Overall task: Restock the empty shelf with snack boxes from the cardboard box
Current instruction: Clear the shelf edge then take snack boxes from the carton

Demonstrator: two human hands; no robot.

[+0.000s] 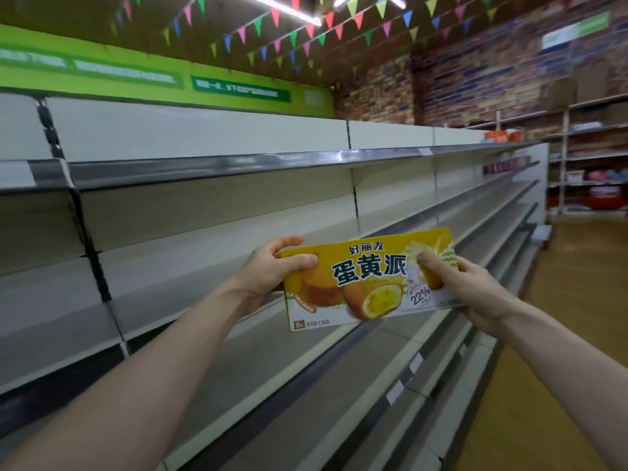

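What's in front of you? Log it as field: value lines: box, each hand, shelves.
item: yellow snack box, printed front toward camera
left hand: grips the box's left end
right hand: grips the box's right end
box placement: held in the air before the shelf unit, not yet set down
far end: a few goods, too blurred to identify

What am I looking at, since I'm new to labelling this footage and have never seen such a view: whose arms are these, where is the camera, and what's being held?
There is no machine: a person works bare-handed, filmed by one wide-angle camera worn on the head, looking forward and down. The left hand and right hand each grip one end of a yellow snack box, held up before long shop shelves. The near ones hold nothing; a few goods sit far off.
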